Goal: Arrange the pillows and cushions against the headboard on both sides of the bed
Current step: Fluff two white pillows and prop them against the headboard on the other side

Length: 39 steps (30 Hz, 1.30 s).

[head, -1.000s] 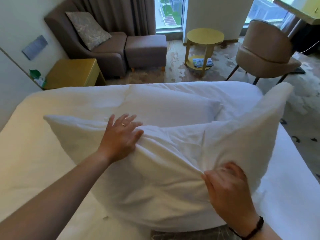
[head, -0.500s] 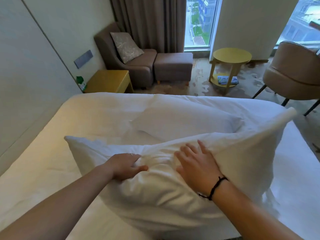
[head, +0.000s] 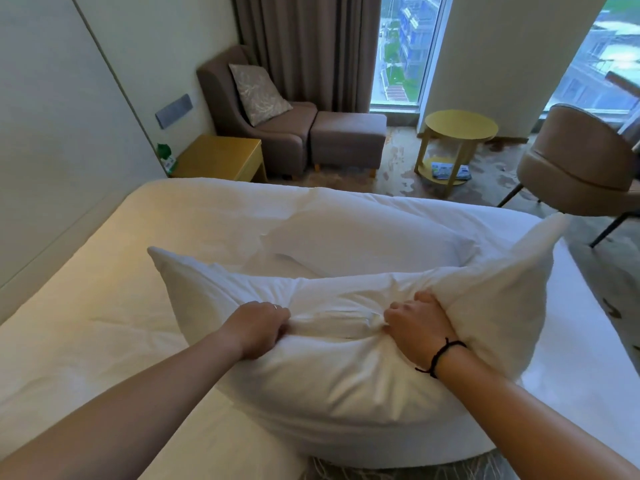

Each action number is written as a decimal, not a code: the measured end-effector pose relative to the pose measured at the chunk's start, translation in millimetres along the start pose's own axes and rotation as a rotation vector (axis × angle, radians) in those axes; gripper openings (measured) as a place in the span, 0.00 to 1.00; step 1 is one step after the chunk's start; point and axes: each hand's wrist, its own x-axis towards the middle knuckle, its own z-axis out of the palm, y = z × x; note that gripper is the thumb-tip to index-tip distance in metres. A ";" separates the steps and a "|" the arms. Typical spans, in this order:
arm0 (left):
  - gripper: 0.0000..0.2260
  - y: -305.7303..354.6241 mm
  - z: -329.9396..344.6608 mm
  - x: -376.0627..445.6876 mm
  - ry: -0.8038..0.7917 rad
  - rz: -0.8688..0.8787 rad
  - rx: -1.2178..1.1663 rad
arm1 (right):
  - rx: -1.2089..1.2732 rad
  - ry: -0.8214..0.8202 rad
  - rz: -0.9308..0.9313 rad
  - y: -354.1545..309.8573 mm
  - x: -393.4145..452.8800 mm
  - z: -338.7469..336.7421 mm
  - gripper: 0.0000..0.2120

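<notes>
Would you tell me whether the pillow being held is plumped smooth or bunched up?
Bunched up: the left hand and right hand clench fabric along the pillow, leaving creases between them.

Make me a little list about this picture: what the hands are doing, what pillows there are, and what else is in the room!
left hand: gripping the near pillow
right hand: gripping the same pillow
far pillow: lying flat on the bed
patterned cushion: on the armchair
also there: yellow round table, nightstand

No legible text; magazine (head: 449, 171) print too blurred.
</notes>
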 end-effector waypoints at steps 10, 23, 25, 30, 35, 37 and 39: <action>0.04 -51.6 -45.6 -57.9 0.405 -0.141 -0.436 | 0.328 0.379 0.293 -69.2 -11.7 -68.9 0.08; 0.06 -272.4 -110.7 -207.1 0.678 -0.217 -0.652 | 0.438 0.579 0.042 -286.3 92.0 -218.4 0.06; 0.07 -306.7 -110.4 -232.6 0.676 -0.241 -0.631 | 0.496 0.529 0.000 -320.0 108.6 -219.2 0.08; 0.06 -377.3 -83.8 -289.1 0.496 -0.326 -0.523 | 0.678 0.318 -0.049 -394.0 143.3 -180.9 0.14; 0.05 -410.2 -27.9 -320.6 0.319 -0.440 -0.452 | 0.721 0.064 -0.011 -455.6 170.9 -120.8 0.17; 0.08 -420.8 -10.2 -326.0 0.318 -0.463 -0.384 | 0.715 0.026 0.007 -466.5 184.6 -114.7 0.15; 0.19 -432.8 2.9 -328.4 0.269 -0.466 -0.265 | 0.670 0.032 -0.035 -469.3 196.1 -116.0 0.10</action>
